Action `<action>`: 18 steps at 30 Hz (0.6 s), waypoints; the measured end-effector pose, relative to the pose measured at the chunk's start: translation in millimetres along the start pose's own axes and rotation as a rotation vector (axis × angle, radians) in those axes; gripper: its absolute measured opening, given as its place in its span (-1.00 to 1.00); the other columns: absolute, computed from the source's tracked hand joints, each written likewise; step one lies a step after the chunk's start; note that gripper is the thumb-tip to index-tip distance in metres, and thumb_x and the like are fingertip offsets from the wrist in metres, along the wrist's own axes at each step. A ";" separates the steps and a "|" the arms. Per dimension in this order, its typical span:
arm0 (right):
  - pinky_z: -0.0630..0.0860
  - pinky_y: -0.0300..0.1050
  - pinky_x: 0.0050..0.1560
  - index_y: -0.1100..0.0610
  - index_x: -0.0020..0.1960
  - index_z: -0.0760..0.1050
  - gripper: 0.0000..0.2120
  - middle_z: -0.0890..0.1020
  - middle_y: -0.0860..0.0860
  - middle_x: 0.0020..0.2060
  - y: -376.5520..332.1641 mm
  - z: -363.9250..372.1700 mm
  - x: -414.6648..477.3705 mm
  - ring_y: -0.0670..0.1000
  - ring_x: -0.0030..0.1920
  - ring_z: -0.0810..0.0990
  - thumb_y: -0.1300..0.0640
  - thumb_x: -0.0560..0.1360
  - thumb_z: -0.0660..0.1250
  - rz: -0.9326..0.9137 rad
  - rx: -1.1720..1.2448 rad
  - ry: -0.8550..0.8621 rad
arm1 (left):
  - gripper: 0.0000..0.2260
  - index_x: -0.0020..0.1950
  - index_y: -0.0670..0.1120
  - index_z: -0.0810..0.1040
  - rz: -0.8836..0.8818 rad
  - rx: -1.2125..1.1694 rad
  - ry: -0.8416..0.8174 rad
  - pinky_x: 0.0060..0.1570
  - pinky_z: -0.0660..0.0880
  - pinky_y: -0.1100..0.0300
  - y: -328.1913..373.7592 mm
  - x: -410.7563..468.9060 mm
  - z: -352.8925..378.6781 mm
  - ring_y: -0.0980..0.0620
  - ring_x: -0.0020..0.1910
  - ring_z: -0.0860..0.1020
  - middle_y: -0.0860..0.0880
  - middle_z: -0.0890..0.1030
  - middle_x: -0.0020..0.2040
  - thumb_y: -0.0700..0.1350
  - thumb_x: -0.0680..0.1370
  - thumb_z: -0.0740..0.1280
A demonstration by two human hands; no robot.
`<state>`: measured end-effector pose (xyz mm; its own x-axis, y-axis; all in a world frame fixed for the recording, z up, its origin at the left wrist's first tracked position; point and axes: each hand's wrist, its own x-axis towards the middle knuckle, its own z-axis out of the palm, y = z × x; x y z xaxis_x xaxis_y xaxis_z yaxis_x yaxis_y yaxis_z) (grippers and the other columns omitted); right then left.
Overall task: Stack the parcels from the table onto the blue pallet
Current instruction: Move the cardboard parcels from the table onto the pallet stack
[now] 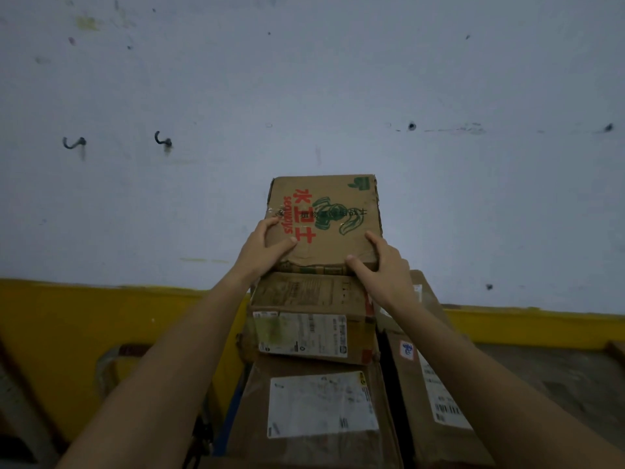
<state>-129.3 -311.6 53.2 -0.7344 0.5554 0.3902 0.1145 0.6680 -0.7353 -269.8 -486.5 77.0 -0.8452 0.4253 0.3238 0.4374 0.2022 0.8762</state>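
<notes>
A brown cardboard parcel with red characters and a green drawing (pixel 334 211) sits on top of a tall stack of parcels. My left hand (pixel 267 247) grips its near left corner, thumb on the top face. My right hand (pixel 382 265) grips its near right corner. Under it lies a worn box (pixel 304 292), then a parcel with a white shipping label (pixel 304 336), then a larger labelled parcel (pixel 321 404). A second stack with a barcode label (pixel 436 394) stands to the right. A blue strip, possibly the pallet (pixel 233 411), shows at the stack's lower left.
A pale blue wall (pixel 304 96) with a yellow lower band (pixel 101 319) stands right behind the stacks. Two metal hooks (pixel 74 142) stick out of the wall at the left. Grey floor (pixel 558 374) lies to the right.
</notes>
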 end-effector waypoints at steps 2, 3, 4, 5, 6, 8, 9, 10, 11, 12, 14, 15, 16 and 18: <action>0.40 0.16 0.28 -0.12 0.45 0.15 -0.34 0.35 0.03 0.38 2.0 1.6 -2.8 0.12 0.34 0.33 -0.25 0.43 0.27 0.027 -0.017 -0.023 | -0.43 0.41 -0.01 0.27 -0.019 0.021 -0.004 0.15 0.49 0.10 -4.4 -3.9 2.4 -0.01 0.19 0.48 -0.06 0.43 0.34 0.04 0.47 0.40; 0.39 0.16 0.28 -0.11 0.45 0.15 -0.33 0.34 0.04 0.38 3.6 3.0 -4.2 0.12 0.34 0.33 -0.24 0.42 0.28 0.047 -0.022 -0.044 | -0.41 0.42 -0.01 0.27 -0.031 0.047 -0.014 0.10 0.48 0.16 -7.7 -5.7 3.8 0.02 0.16 0.48 -0.06 0.44 0.33 0.06 0.46 0.41; 0.39 0.16 0.29 -0.11 0.46 0.15 -0.33 0.35 0.05 0.37 5.5 4.8 -5.9 0.13 0.34 0.33 -0.24 0.43 0.28 0.070 -0.019 -0.067 | -0.39 0.42 -0.01 0.27 -0.039 0.083 -0.025 0.06 0.44 0.20 -11.0 -7.5 5.1 0.04 0.13 0.47 -0.05 0.44 0.33 0.07 0.45 0.41; 0.39 0.16 0.29 -0.10 0.46 0.15 -0.33 0.36 0.06 0.37 7.1 6.2 -6.8 0.13 0.34 0.33 -0.22 0.43 0.29 0.093 -0.005 -0.088 | -0.38 0.43 -0.02 0.28 -0.042 0.119 -0.033 0.03 0.41 0.23 -13.4 -8.6 6.2 0.06 0.10 0.46 -0.05 0.44 0.33 0.08 0.44 0.42; 0.39 0.16 0.28 -0.09 0.46 0.15 -0.33 0.37 0.07 0.36 7.9 7.2 -6.9 0.13 0.33 0.35 -0.21 0.43 0.29 0.113 0.015 -0.109 | -0.37 0.43 -0.03 0.28 -0.043 0.147 -0.038 0.02 0.40 0.25 -14.5 -8.7 6.7 0.07 0.09 0.45 -0.06 0.44 0.33 0.08 0.44 0.42; 0.42 0.15 0.27 -0.08 0.45 0.17 -0.34 0.38 0.08 0.34 7.5 7.3 -5.4 0.13 0.30 0.39 -0.19 0.43 0.30 0.148 0.057 -0.154 | -0.36 0.44 -0.05 0.29 -0.045 0.191 -0.042 0.04 0.39 0.25 -15.0 -6.6 6.7 0.04 0.13 0.46 -0.08 0.44 0.34 0.07 0.44 0.43; 0.43 0.15 0.26 -0.07 0.45 0.18 -0.34 0.39 0.08 0.33 7.1 7.2 -4.6 0.13 0.28 0.41 -0.18 0.42 0.31 0.164 0.072 -0.172 | -0.36 0.45 -0.05 0.29 -0.047 0.216 -0.046 0.08 0.39 0.23 -15.3 -5.5 6.6 -0.01 0.18 0.47 -0.09 0.43 0.35 0.07 0.44 0.43; 0.44 0.14 0.25 -0.06 0.44 0.19 -0.35 0.40 0.08 0.32 6.9 7.1 -4.1 0.12 0.27 0.43 -0.18 0.43 0.31 0.177 0.082 -0.184 | -0.35 0.45 -0.04 0.28 -0.050 0.243 -0.054 0.12 0.39 0.19 -15.4 -4.9 6.6 -0.05 0.23 0.46 -0.10 0.41 0.37 0.08 0.43 0.43; 0.45 0.13 0.24 -0.05 0.44 0.19 -0.35 0.41 0.08 0.32 7.1 7.2 -3.8 0.12 0.25 0.45 -0.19 0.43 0.31 0.187 0.087 -0.190 | -0.33 0.46 -0.04 0.27 -0.053 0.272 -0.064 0.16 0.38 0.15 -15.2 -4.9 6.7 -0.08 0.26 0.45 -0.11 0.40 0.37 0.09 0.43 0.43; 0.46 0.12 0.23 -0.05 0.44 0.19 -0.35 0.42 0.08 0.31 7.5 7.4 -3.8 0.12 0.24 0.46 -0.19 0.43 0.30 0.192 0.088 -0.193 | -0.32 0.47 -0.04 0.27 -0.055 0.300 -0.071 0.19 0.38 0.13 -15.0 -5.1 6.8 -0.10 0.27 0.44 -0.12 0.40 0.38 0.10 0.43 0.43; 0.47 0.11 0.21 -0.05 0.44 0.19 -0.35 0.43 0.08 0.30 7.3 7.7 -4.0 0.11 0.22 0.47 -0.20 0.43 0.30 0.196 0.075 -0.200 | -0.31 0.48 -0.03 0.26 -0.063 0.346 -0.073 0.23 0.36 0.10 -15.2 -5.4 6.5 -0.11 0.30 0.43 -0.13 0.40 0.39 0.11 0.43 0.42; 0.47 0.11 0.21 -0.06 0.44 0.19 -0.34 0.43 0.08 0.30 7.0 7.7 -3.9 0.11 0.22 0.47 -0.21 0.42 0.29 0.196 0.066 -0.203 | -0.31 0.48 -0.03 0.26 -0.070 0.363 -0.076 0.26 0.35 0.08 -15.0 -5.5 6.4 -0.12 0.31 0.41 -0.13 0.39 0.39 0.13 0.43 0.41; 0.47 0.12 0.22 -0.07 0.44 0.18 -0.34 0.42 0.08 0.30 6.7 7.8 -3.6 0.11 0.23 0.46 -0.22 0.42 0.29 0.196 0.057 -0.202 | -0.31 0.48 -0.02 0.25 -0.078 0.378 -0.079 0.28 0.34 0.06 -14.6 -5.5 6.2 -0.13 0.32 0.40 -0.14 0.39 0.40 0.14 0.43 0.41; 0.44 0.14 0.25 -0.08 0.46 0.15 -0.30 0.41 0.09 0.31 6.3 8.4 -1.8 0.13 0.25 0.44 -0.22 0.41 0.30 0.198 0.055 -0.201 | -0.32 0.48 -0.02 0.26 -0.096 0.398 -0.082 0.30 0.34 0.03 -14.4 -5.4 6.2 -0.14 0.32 0.41 -0.16 0.37 0.39 0.17 0.44 0.38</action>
<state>-132.9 -312.5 43.2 -0.8200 0.5591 0.1225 0.2362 0.5256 -0.8173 -269.6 -486.3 60.4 -0.8675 0.4537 0.2038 0.4563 0.5629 0.6892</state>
